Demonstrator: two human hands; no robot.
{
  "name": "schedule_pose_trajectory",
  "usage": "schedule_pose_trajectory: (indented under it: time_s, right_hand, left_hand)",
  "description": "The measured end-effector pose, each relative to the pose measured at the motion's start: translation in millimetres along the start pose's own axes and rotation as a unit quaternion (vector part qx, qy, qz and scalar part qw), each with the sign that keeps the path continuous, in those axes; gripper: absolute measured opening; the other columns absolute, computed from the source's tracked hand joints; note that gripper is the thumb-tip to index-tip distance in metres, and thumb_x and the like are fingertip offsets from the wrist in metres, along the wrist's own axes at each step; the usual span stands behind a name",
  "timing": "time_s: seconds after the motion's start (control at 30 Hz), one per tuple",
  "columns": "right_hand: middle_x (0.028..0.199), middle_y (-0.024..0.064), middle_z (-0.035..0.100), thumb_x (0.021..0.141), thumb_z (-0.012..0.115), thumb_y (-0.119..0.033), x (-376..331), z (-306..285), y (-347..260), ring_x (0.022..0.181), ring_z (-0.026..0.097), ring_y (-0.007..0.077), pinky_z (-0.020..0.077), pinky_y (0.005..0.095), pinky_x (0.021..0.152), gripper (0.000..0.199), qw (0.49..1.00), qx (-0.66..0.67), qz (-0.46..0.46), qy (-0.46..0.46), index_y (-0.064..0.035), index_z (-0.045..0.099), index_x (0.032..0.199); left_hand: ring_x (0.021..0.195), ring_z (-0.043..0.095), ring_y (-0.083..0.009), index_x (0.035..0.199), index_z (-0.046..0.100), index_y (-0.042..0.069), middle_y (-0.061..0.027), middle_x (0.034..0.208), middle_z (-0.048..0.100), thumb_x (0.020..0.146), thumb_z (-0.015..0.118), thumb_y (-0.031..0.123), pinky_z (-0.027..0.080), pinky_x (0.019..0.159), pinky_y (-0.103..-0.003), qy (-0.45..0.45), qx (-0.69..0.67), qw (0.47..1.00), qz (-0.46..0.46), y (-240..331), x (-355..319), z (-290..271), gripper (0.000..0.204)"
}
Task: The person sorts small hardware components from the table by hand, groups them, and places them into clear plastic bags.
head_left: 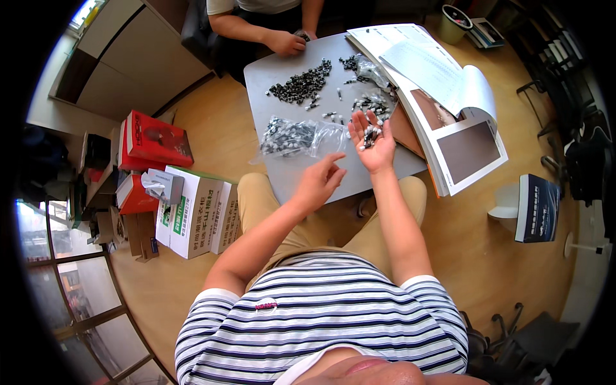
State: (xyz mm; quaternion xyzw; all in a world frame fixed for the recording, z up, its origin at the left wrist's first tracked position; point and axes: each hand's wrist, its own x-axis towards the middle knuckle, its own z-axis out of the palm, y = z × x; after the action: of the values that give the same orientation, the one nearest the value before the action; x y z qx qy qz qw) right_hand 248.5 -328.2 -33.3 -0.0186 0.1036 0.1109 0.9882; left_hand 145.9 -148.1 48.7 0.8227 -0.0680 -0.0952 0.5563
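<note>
My right hand (378, 151) is held palm up over the near right part of the grey table (282, 176). Several small black-and-white fittings (370, 136) lie in its cupped palm. To its left, my left hand (318, 184) hovers by the table's near edge, fingers loosely bent and apart, with nothing visible in them. Just beyond it rests a clear plastic bag (289, 136) full of similar fittings. A loose pile of white-tipped fittings (372, 102) lies beyond my right hand. Farther off spreads a heap of small black parts (300, 85).
Large open sample books (443, 125) overhang the table's right side. Another clear bag (374, 72) lies against them. Across the table, another person's hand (286, 43) holds small dark pieces. White boxes (192, 215) and red boxes (154, 141) stand on the floor at left.
</note>
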Motion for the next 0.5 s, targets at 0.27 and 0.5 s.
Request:
schedule_pose_trajectory:
  time_s: [0.27,0.5]
  right_hand:
    - [0.141,0.0188,0.051,0.104,0.033,-0.037,-45.1,26.8,22.9,0.138,0.041,0.0357,0.0324,0.0542,0.114,0.048,0.997,0.011,0.009,-0.079,-0.0026,0.054,0.130]
    - [0.139,0.0185,0.053,0.103,0.036,-0.035,-55.5,27.6,18.8,0.135,0.043,0.0370,0.0319,0.0542,0.114,0.046,0.995,0.030,0.006,-0.095,-0.0017,0.056,0.129]
  left_hand:
    - [0.091,0.059,-0.0315,0.105,0.060,0.001,-0.0138,0.093,0.058,0.083,0.074,0.012,0.048,0.083,-0.041,0.123,0.066,0.982,0.124,10.7,37.1,50.9,0.029]
    - [0.076,0.058,-0.0243,0.097,0.060,0.000,-0.0127,0.088,0.055,0.089,0.066,0.006,0.049,0.067,-0.037,0.076,0.059,0.990,0.106,3.9,28.1,40.1,0.012]
